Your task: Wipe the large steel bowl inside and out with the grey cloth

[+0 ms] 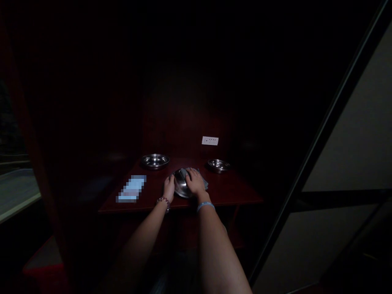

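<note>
A steel bowl [180,187] is tipped on its side near the front edge of a dark red wooden table [232,192]. My left hand [168,187] grips the bowl's left rim, fingers curled round it. My right hand [194,182] presses a grey cloth [203,182] against the bowl, fingers closed over the cloth. A beaded bracelet sits on my left wrist and a light blue band on my right wrist.
Two more steel bowls stand on the table: one [154,160] at the back left, one [218,165] at the back right. A white socket plate [210,141] is on the dark back wall. A pale flat item [132,188] lies at the left. A slanted frame [321,134] rises on the right.
</note>
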Available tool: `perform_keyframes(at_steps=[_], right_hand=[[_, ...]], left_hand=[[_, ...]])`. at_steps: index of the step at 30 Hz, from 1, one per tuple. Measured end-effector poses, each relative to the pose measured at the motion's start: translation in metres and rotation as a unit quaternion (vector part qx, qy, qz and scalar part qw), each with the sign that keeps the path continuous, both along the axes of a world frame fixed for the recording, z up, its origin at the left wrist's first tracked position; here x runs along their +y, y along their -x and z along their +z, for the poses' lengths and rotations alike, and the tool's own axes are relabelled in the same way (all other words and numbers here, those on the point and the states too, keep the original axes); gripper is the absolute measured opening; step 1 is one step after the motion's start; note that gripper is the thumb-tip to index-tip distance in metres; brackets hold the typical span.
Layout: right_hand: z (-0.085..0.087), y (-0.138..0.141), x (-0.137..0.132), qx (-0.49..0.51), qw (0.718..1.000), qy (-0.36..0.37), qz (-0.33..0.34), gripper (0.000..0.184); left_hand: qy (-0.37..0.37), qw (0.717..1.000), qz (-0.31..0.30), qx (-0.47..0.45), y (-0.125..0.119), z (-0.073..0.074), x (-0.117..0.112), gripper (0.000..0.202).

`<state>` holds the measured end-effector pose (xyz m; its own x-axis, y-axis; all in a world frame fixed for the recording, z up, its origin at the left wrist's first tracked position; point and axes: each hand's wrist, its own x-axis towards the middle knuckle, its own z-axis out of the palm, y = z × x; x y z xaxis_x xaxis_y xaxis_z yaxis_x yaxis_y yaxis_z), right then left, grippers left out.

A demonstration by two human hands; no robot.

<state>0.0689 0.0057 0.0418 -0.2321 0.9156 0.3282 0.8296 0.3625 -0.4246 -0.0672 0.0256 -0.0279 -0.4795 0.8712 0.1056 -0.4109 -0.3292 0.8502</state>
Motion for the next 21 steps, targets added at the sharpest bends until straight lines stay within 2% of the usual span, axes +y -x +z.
perform_keyframes(at_steps=[10,21], right_hand=[[0.0,-0.001,0.003,-0.044,0.999,-0.002,-0.01,0.059],[-0.003,0.0,0.003,-0.033,0.999,-0.01,-0.012,0.059]], left_hand=[[0.027,0.999,0.005,-0.022,-0.002,0.01,-0.006,0.029],[0.006,1.0,0.01,-0.005,-0.001,-0.001,0.002,0.038]])
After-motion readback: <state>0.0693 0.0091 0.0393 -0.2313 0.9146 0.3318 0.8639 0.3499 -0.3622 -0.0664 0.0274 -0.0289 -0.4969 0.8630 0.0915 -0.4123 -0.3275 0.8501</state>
